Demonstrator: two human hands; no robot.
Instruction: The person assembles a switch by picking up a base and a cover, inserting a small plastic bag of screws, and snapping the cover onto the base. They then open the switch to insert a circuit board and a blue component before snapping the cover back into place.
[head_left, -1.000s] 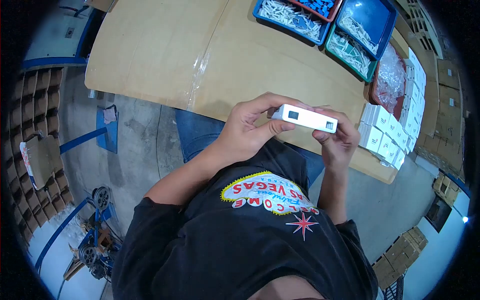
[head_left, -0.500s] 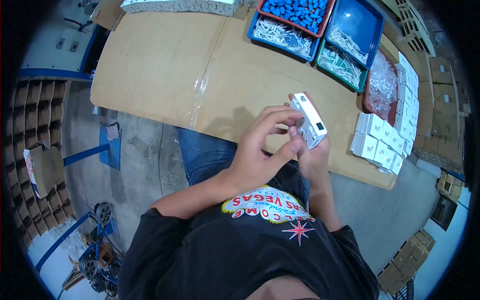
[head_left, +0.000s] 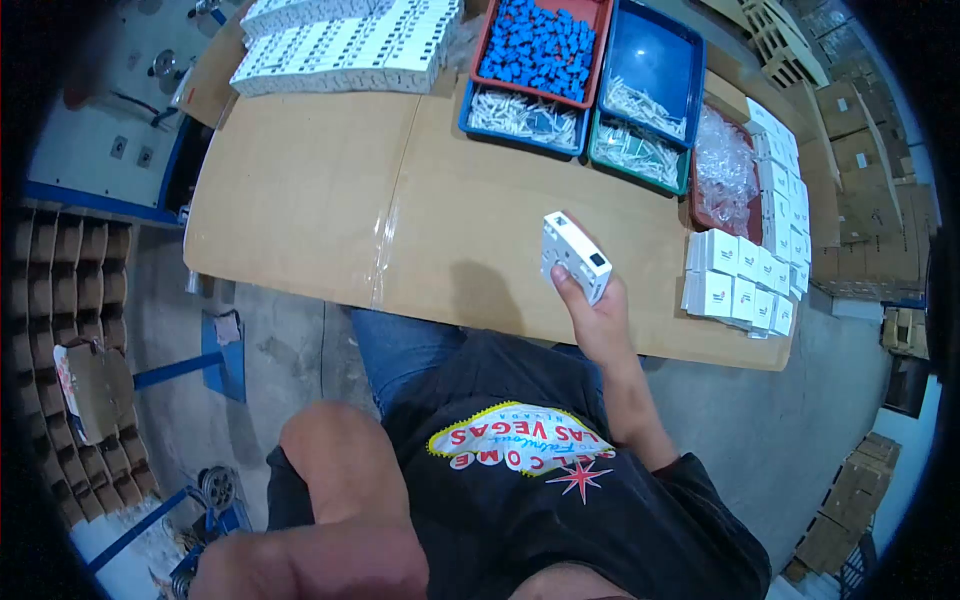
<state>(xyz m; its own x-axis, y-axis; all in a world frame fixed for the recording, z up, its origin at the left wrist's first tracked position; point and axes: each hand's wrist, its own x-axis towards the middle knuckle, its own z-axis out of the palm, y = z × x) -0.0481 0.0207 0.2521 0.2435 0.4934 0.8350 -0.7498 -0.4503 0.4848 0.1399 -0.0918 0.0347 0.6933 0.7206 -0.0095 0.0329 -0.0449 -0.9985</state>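
Note:
My right hand holds a white rectangular device above the cardboard-covered table, thumb on its face and the other fingers mostly hidden behind it. The device is tilted, with a small dark opening near one end of its narrow side. My left arm is folded back at the lower left, away from the device. Blurred skin at the bottom edge may be part of my left hand, but its fingers cannot be made out.
Red tray with blue pieces, blue tray and green tray with white pieces at the back. Plastic bags fill a red container. White boxes stand at right, rows of white units at back left.
My left hand has left the device and drawn back toward the lower left. My right hand still holds the device, now tilted differently. The view has shifted, showing more of the back-left units.

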